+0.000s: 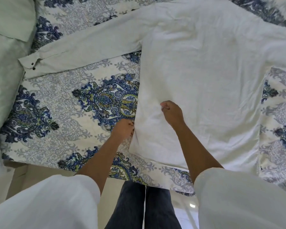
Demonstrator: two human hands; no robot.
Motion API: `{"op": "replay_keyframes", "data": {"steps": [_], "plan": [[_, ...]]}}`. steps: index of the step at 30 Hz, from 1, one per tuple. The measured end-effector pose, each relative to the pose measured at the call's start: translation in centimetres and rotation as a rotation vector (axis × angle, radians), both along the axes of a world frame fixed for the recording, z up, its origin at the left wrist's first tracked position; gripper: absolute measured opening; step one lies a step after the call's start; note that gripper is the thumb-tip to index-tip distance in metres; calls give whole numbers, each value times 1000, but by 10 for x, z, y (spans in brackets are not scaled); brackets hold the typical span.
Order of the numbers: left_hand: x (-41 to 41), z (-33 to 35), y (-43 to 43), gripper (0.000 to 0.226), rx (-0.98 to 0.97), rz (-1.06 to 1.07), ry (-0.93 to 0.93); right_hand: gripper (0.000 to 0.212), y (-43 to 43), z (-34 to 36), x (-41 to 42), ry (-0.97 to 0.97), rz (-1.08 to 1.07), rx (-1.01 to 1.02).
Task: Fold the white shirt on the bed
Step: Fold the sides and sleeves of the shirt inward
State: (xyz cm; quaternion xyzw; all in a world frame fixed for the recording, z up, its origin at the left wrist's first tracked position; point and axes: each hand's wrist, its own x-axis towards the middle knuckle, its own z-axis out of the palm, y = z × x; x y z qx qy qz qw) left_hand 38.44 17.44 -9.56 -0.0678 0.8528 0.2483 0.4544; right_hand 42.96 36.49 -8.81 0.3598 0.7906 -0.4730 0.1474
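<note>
1. Two hands work at the bed's near edge. The left hand [123, 128] has its fingers curled at the near left side edge of the white shirt [213, 80] and seems to pinch the cloth there, though it is blurred.
2. Just beyond it, the right hand [171, 113] sits on the shirt's body with fingers bunched. It appears to nip a small ridge of fabric.
3. The shirt lies spread flat on the patterned bed [56, 96], hem toward the person.
4. Farther off, its long sleeve [89, 47] stretches out to the left, unfolded, with the cuff [30, 63] touching a pale green cloth [3, 80].
5. Judging from this, the folding has barely begun, and the step in hand is taking hold of the left side. The next move likely calls for lifting that edge evenly and carrying it across the body. The sleeve then needs bringing in too.
</note>
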Motion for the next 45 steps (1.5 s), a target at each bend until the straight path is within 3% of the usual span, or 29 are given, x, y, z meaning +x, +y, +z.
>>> {"op": "replay_keyframes", "data": {"steps": [2, 4, 9, 13, 18, 22, 25, 28, 31, 34, 36, 38, 39, 43, 45], "plan": [[-15, 4, 4, 25, -72, 58, 9, 28, 4, 3, -13, -29, 5, -29], [-25, 11, 15, 24, -115, -17, 123, 26, 5, 4, -28, -47, -25, -55], [-20, 3, 37, 19, 52, -16, 27, 23, -1, 1, -88, -42, 5, -13], [-17, -10, 26, 18, 195, 446, -1, 29, 2, 6, -147, 45, 68, 90], [-115, 5, 11, 15, 503, 1049, 143, 31, -5, 4, -207, 126, 166, 100], [-220, 3, -41, 23, 534, 1424, 275, 30, -33, 0, -247, 163, 235, 69], [-273, 0, -91, 12, 535, 1724, 302, 31, -62, -2, -271, 180, 315, 27], [-295, -26, -131, 29, 598, 1708, 270, 31, -87, -7, -291, 181, 318, -59], [-303, -9, -140, 22, 724, 1732, 196, 31, -104, -7, -307, 175, 286, -154], [-310, 18, -145, 10, 941, 1843, 325, 30, -112, -7, -318, 133, 260, -205], [-315, 29, -142, 14, 961, 1768, 473, 20, -117, -2, -325, 108, 180, -328], [-315, 49, -123, 19, 887, 1556, 629, 7, -118, 13, -329, 128, 39, -504], [-312, 55, -108, 18, 834, 1399, 683, 11, -116, 23, -331, 154, -18, -570], [-285, 64, -32, 16, 478, 591, 961, 48, -79, 65, -334, 226, -151, -814], [-268, 55, 8, 31, 303, 94, 1095, 45, -49, 77, -327, 208, -181, -830]]}}
